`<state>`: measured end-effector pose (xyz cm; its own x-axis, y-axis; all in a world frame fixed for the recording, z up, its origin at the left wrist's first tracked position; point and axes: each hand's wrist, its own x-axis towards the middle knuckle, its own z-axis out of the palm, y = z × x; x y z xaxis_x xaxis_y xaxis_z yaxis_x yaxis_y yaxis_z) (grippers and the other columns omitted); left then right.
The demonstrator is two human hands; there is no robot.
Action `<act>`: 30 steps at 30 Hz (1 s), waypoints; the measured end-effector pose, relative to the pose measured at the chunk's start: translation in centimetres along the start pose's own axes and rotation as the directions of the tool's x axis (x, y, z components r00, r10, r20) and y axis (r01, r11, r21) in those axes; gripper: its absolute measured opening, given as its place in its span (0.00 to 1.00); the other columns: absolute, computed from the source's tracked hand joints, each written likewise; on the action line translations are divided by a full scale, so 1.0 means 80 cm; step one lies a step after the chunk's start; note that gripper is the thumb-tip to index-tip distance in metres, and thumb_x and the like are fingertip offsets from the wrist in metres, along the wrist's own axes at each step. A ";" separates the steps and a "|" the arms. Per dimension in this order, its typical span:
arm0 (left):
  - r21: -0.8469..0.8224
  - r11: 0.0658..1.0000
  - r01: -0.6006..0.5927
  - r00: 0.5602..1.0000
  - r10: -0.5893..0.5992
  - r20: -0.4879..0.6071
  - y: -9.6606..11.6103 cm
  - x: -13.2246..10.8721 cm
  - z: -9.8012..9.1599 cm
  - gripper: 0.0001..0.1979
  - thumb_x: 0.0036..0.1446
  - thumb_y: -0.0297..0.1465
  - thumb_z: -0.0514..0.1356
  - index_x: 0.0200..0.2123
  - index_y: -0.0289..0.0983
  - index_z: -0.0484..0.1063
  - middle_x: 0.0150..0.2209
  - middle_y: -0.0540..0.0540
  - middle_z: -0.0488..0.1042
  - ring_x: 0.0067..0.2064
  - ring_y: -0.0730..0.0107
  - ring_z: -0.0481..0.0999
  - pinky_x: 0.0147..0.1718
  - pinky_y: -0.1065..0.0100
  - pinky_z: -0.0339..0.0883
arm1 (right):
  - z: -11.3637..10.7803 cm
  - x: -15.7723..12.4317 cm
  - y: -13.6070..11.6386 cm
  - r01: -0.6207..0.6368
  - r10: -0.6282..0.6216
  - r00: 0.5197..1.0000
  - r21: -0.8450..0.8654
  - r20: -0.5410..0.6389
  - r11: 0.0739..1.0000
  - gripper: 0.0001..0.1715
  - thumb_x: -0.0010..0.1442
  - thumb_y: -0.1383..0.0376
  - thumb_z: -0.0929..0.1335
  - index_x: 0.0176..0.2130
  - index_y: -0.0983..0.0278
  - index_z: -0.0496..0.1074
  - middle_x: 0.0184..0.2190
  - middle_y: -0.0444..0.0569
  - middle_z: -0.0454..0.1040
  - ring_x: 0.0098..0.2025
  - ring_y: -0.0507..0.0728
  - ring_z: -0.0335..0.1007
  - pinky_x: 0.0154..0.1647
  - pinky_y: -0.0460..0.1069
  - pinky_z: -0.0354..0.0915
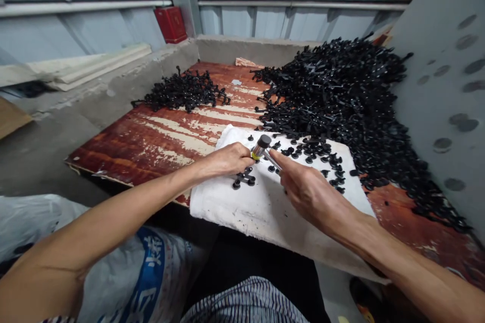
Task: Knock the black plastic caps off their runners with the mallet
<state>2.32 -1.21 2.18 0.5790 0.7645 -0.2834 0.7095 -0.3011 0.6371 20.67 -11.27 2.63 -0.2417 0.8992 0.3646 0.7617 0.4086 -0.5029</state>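
Observation:
My right hand (303, 184) is wrapped round the metal handle of a small hammer (259, 147). The hammer's head is silver, with a black cap on top and a yellow lower end. Right beside the head, my left hand (233, 158) is closed with its fingertips pinched together. What those fingertips hold is hidden by the hammer head and the fingers. Just below the left hand, a few black plastic parts with round ends (244, 180) lie on a white cloth (227, 206). Several loose black round pieces (308, 150) are scattered across the cloth to the right.
A large heap of black parts (333, 86) covers the right of the worn red board (125, 149). A smaller pile (185, 91) lies at the back left. A grey spotted panel (439, 91) stands at right; a white sack (170, 257) sits below the board's front edge.

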 end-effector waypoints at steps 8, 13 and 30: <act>0.143 0.946 -0.292 0.956 0.291 0.031 0.035 -0.043 0.012 0.13 0.60 0.32 0.50 0.22 0.37 0.61 0.19 0.54 0.59 0.23 0.76 0.58 0.24 0.71 0.49 | 0.007 -0.001 -0.003 -0.520 0.446 0.848 0.618 0.287 0.590 0.15 0.54 0.54 0.70 0.32 0.62 0.66 0.15 0.36 0.60 0.13 0.48 0.52 0.10 0.44 0.50; 0.198 0.969 -0.146 0.917 0.208 -0.340 0.033 -0.068 0.021 0.16 0.60 0.44 0.53 0.39 0.37 0.69 0.35 0.46 0.73 0.36 0.67 0.69 0.35 0.67 0.59 | 0.015 -0.026 -0.007 -0.487 0.523 0.827 0.725 0.205 0.486 0.17 0.56 0.51 0.68 0.32 0.60 0.63 0.16 0.35 0.60 0.13 0.47 0.52 0.10 0.42 0.51; -0.250 0.968 -0.038 0.994 0.063 0.093 0.030 -0.031 0.026 0.16 0.61 0.34 0.52 0.22 0.35 0.64 0.19 0.53 0.65 0.18 0.82 0.58 0.18 0.76 0.51 | 0.016 -0.078 -0.017 -0.395 0.691 0.713 0.883 0.121 0.254 0.21 0.51 0.50 0.74 0.32 0.62 0.68 0.24 0.41 0.68 0.17 0.46 0.55 0.10 0.41 0.56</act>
<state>3.41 -5.01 2.88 0.6575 0.6876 -0.3080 0.5641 -0.1783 0.8062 20.36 -17.25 0.06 0.2814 0.9422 -0.1821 -0.2418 -0.1140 -0.9636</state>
